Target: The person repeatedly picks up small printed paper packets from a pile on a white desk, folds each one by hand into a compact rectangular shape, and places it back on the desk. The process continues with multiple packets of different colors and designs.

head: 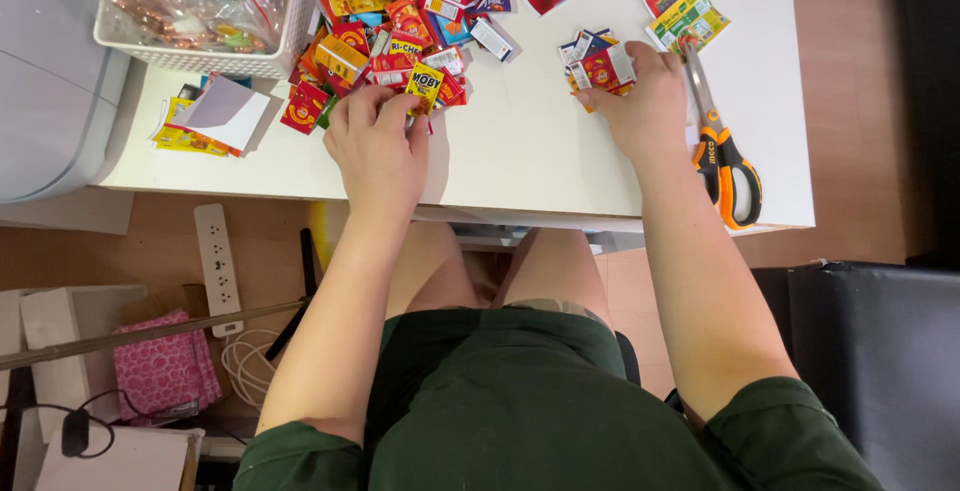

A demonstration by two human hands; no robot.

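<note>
Cut-out paper labels [400, 36], small and brightly coloured in red, yellow and blue, lie heaped on the white table [520, 146] in the upper middle of the head view; the left hand [378, 151] rests at the lower edge of that heap, its fingers curled down among the pieces and pinching a small yellow label [425, 83]; the right hand [645, 101], right of centre, closes its fingers around a small stack of labels [598, 66] held against the tabletop; just beside that hand, toward the right edge of the table, lie orange-and-black scissors [722, 151], blades pointing up the frame and handles toward the table's near edge; more printed sheets [688, 16] sit above the scissors at the upper right; a white plastic basket [200, 46] holding clear bags stands at the upper left, touching the heap's left side; below it lie a few loose paper scraps [215, 116]; under the table at the lower left, a white power strip [218, 266] lies on the floor; the person's green clothing [520, 411] fills the bottom of the frame.
</note>
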